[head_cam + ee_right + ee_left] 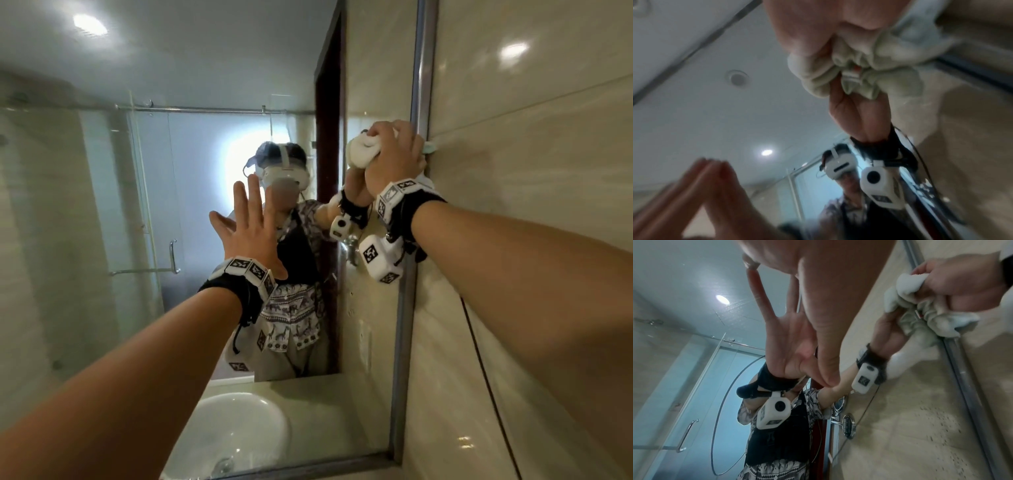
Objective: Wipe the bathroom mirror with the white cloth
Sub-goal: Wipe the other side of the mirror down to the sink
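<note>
Mirror (191,192): right hand (397,154), fingers clamped on bunched cloth (359,154), presses it at the right frame (419,85); left hand (253,226) splayed on glass. Risk: palm smears, edge strip missed.

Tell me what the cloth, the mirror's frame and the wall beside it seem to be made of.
Bunched white cloth: soft terry-like fabric, with creased folds. Thin grey mirror frame: probably brushed metal, dull sheen. Beige wall tiles: glazed ceramic or polished stone, glossy, reflecting a lamp.

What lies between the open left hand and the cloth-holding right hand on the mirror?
Only bare mirror glass, showing reflections, lies between the left hand and the right hand gripping the white cloth; clearest in the head view.
</note>
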Demonstrator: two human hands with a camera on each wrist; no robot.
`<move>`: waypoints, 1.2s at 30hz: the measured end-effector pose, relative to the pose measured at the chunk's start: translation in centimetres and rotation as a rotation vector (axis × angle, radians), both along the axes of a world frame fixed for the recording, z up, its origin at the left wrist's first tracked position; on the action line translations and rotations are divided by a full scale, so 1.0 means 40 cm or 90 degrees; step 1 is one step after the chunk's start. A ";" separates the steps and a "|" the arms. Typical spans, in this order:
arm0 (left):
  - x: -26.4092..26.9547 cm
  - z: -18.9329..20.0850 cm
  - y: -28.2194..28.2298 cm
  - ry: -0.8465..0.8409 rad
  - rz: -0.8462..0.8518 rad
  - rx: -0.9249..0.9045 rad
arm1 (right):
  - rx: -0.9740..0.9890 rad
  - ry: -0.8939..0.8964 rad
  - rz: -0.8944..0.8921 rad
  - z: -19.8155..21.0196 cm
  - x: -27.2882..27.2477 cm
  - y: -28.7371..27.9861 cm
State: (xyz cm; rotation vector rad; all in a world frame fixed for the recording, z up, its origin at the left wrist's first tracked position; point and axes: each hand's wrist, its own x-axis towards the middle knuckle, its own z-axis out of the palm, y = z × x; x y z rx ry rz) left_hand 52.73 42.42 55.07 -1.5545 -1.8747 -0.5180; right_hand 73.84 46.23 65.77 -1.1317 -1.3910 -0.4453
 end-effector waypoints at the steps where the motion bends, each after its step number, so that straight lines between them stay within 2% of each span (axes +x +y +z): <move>1: 0.002 -0.002 -0.001 0.001 0.000 0.003 | 0.007 0.014 -0.005 -0.030 -0.015 0.007; 5: 0.002 -0.004 0.000 -0.004 -0.006 0.003 | 0.042 -0.071 -0.036 -0.272 -0.016 0.027; 7: 0.003 -0.001 -0.004 -0.010 -0.006 -0.001 | -0.006 -0.195 -0.047 -0.402 0.011 0.031; 9: 0.007 0.004 -0.011 -0.012 0.002 -0.006 | -0.063 -0.307 -0.040 -0.457 0.044 0.027; 12: 0.012 0.008 -0.017 -0.011 0.003 -0.016 | -0.135 -0.362 0.009 -0.408 0.062 0.010; 14: 0.011 0.007 -0.017 -0.011 0.000 -0.015 | -0.112 -0.284 0.045 -0.349 0.049 -0.004; 18: 0.004 0.005 -0.013 -0.014 -0.001 -0.001 | 0.040 -0.004 0.103 -0.153 0.001 -0.016; 20: 0.000 0.004 -0.013 -0.011 0.000 -0.003 | 0.066 0.017 0.130 -0.056 -0.030 -0.016; 22: -0.002 0.003 -0.012 -0.005 -0.001 0.001 | 0.058 -0.027 0.106 -0.009 -0.063 -0.003; 25: -0.004 -0.005 -0.011 -0.003 -0.015 0.017 | 0.064 -0.069 0.046 -0.069 -0.097 0.021; 31: -0.013 -0.070 -0.022 -0.014 -0.039 0.080 | 0.080 -0.312 0.045 -0.449 -0.059 0.054; 33: -0.007 -0.100 -0.028 -0.016 -0.048 0.100 | 0.060 -0.358 0.037 -0.484 -0.043 0.057; 36: 0.012 -0.138 -0.034 -0.037 -0.057 0.077 | 0.015 -0.407 0.034 -0.484 -0.023 0.033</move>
